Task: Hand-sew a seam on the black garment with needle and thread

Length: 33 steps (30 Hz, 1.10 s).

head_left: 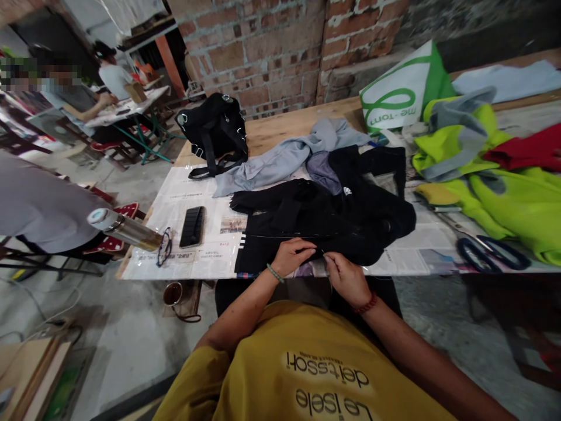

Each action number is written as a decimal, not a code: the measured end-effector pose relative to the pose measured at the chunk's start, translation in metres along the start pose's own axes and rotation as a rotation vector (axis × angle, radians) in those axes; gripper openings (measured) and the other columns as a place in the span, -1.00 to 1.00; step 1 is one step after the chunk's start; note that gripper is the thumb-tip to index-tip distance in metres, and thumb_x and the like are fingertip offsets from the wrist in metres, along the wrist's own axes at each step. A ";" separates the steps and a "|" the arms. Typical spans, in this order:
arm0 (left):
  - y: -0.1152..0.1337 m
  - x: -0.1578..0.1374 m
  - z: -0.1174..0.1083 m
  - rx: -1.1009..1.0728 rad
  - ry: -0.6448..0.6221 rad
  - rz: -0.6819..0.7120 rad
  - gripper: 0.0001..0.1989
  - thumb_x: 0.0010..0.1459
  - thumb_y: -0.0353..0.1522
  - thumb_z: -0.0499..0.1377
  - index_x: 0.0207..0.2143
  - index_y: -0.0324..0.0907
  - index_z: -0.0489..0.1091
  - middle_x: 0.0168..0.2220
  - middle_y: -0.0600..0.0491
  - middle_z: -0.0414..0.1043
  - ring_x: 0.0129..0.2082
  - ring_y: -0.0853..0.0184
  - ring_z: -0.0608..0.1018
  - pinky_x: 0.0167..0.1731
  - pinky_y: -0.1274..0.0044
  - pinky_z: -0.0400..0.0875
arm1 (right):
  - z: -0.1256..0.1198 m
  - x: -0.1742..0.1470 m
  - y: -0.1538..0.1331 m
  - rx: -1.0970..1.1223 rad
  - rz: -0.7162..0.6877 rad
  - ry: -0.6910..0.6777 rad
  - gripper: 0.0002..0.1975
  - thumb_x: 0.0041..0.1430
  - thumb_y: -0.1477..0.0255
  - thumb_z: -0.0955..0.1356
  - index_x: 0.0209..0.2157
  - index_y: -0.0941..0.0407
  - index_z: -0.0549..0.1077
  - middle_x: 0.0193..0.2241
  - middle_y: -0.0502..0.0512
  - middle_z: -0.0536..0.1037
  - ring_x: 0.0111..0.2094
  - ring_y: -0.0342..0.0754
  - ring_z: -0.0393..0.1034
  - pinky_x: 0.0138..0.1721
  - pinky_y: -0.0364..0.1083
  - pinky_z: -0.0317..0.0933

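A black garment [302, 213] with a white logo lies on the table in front of me, a line of pale thread running across it. On its near edge, my left hand [293, 257] is closed, thumb and fingers pinching the cloth. Just to the right, my right hand [348, 279] is closed in a pinch at the same edge. A thin bright sliver that looks like a needle [323, 251] shows at its fingertips; its full length is hidden. The two hands are a small gap apart.
Newspaper under clear plastic covers the table. To the left are a phone [192, 226], glasses [165, 247], a steel flask [127, 230] and a black bag [217, 131]. Scissors [486, 248] and yellow-green clothes [512, 199] lie right. Grey cloth [280, 158] lies behind. People sit at left.
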<state>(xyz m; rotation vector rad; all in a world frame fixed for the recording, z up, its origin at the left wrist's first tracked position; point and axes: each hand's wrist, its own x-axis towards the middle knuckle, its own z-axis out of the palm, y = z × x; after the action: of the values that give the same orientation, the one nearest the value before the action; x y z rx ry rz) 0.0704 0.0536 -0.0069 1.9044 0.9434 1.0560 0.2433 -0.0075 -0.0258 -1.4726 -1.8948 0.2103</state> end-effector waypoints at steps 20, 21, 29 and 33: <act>-0.003 0.000 0.000 -0.015 0.013 0.051 -0.82 0.12 -0.30 0.18 -0.34 -0.19 0.53 -0.41 0.01 0.51 -0.40 0.41 0.50 -0.34 0.57 0.40 | 0.005 0.004 -0.005 -0.055 -0.029 0.014 -0.73 0.26 0.38 0.13 -0.25 0.13 0.41 -0.41 0.16 0.59 -0.44 -0.04 0.49 -0.42 -0.14 0.29; -0.003 0.000 0.000 -0.013 0.015 0.051 -0.82 0.12 -0.30 0.18 -0.34 -0.20 0.53 -0.42 0.01 0.50 -0.40 0.41 0.49 -0.34 0.56 0.40 | 0.006 0.005 -0.006 -0.047 -0.023 0.012 -0.73 0.25 0.39 0.13 -0.25 0.13 0.40 -0.41 0.15 0.58 -0.44 -0.04 0.49 -0.41 -0.13 0.29; -0.003 0.000 0.001 -0.033 0.039 0.062 -0.83 0.12 -0.33 0.17 -0.37 -0.22 0.52 -0.44 0.01 0.48 -0.42 0.42 0.48 -0.36 0.58 0.39 | 0.010 0.009 -0.013 -0.012 -0.023 0.047 -0.76 0.23 0.43 0.13 -0.29 0.13 0.38 -0.46 0.14 0.56 -0.48 -0.07 0.46 -0.45 -0.15 0.24; -0.004 0.001 0.002 -0.025 0.013 0.047 -0.84 0.12 -0.33 0.17 -0.38 -0.21 0.52 -0.44 0.02 0.48 -0.41 0.41 0.49 -0.34 0.57 0.39 | 0.011 0.009 -0.012 -0.027 -0.006 0.046 -0.74 0.24 0.41 0.12 -0.31 0.13 0.40 -0.50 0.13 0.54 -0.51 -0.07 0.44 -0.46 -0.15 0.23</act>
<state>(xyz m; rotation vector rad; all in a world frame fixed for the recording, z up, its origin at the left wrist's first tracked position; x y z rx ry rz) 0.0713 0.0557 -0.0111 1.9100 0.8928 1.1039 0.2257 -0.0003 -0.0236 -1.4768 -1.8720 0.1478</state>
